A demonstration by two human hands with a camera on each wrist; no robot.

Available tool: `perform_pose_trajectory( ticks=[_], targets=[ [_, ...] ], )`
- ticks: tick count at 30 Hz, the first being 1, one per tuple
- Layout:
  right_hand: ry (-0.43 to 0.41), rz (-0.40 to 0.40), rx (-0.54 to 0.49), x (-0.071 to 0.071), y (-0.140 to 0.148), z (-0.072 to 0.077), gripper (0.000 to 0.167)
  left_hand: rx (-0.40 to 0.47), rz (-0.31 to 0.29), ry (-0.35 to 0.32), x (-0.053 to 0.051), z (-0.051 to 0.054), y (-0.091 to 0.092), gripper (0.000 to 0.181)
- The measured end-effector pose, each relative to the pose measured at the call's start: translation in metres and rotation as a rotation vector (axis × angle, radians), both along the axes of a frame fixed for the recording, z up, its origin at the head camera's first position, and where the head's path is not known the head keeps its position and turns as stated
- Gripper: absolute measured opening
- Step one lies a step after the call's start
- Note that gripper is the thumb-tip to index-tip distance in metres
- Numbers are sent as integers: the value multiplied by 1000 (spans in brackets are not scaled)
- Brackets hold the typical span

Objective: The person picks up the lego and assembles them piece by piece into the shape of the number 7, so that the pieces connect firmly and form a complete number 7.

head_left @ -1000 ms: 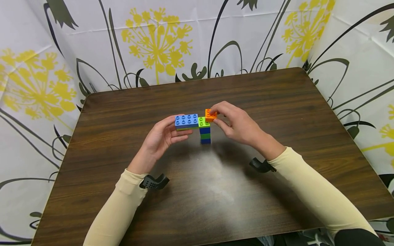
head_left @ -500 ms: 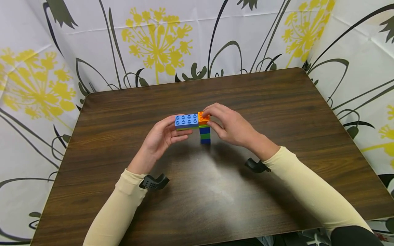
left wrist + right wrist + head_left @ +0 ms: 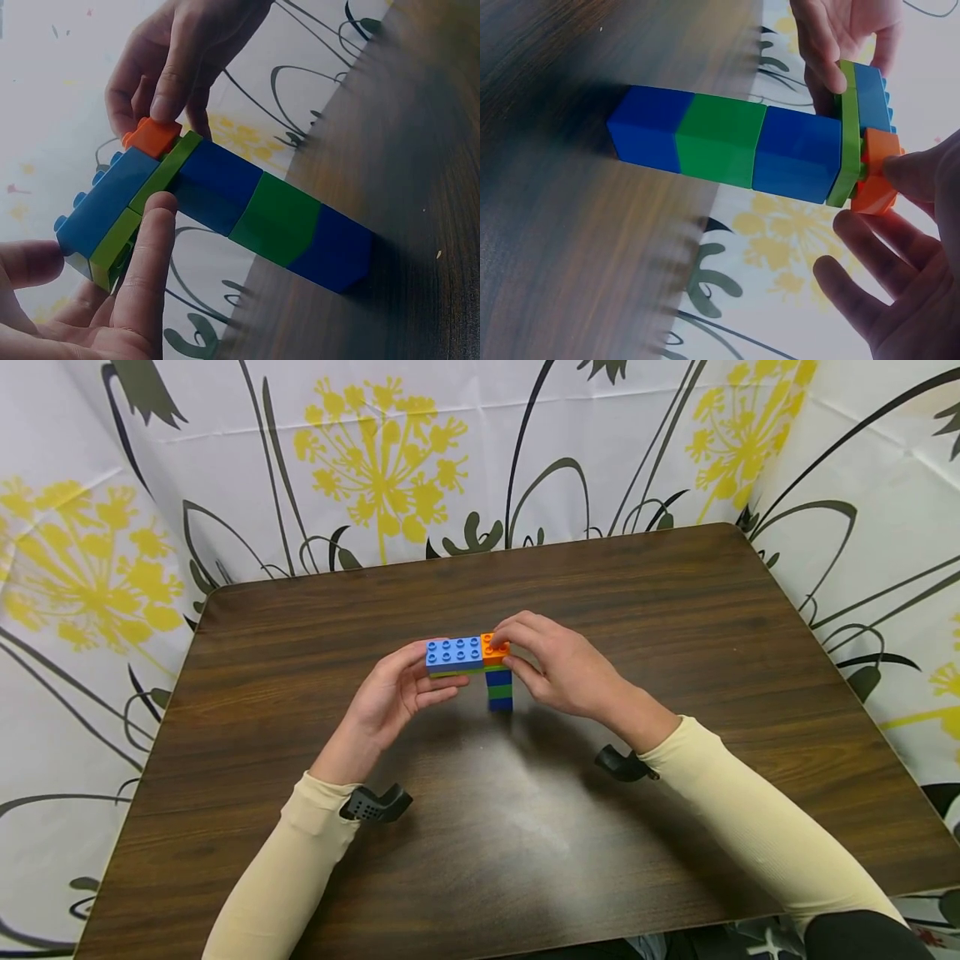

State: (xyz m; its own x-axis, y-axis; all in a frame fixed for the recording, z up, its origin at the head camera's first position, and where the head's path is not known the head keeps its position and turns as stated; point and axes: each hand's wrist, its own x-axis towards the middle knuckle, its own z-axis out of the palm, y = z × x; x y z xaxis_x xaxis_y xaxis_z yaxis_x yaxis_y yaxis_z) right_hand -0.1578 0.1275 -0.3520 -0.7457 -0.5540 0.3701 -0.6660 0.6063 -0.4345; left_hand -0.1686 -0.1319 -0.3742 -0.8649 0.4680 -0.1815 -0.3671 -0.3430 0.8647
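A tower of toy building bricks, with a green brick (image 3: 720, 142) between two blue ones, stands on the table. A thin lime-green layer (image 3: 847, 135) lies across its top and juts left. On that overhang sits a light-blue eight-stud brick (image 3: 453, 654). My left hand (image 3: 393, 689) holds the overhanging end, a finger extended beneath the lime layer. My right hand (image 3: 573, 664) pinches an orange brick (image 3: 491, 648) over the tower, beside the light-blue brick. Lime studs show in a narrow gap under the orange brick in the right wrist view.
The dark wooden table (image 3: 300, 877) spreads around the tower. A white cloth (image 3: 465, 443) with yellow and grey plant prints hangs behind it and along the sides. Black straps circle both wrists.
My right hand has moved left with the orange brick, from the tower's right edge to over its top, against the light-blue brick. My left hand has stayed in place.
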Motion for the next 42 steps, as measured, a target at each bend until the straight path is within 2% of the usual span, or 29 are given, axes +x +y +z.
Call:
perform_pose_trajectory(
  ticks=[27,42],
  targets=[
    [-64,-80,83,5,-5,6,24,-4,3,-3,2,-2,-2,38],
    [-71,-103,102,6,-6,6,22,-8,0,7,2,-2,-1,39]
  ],
)
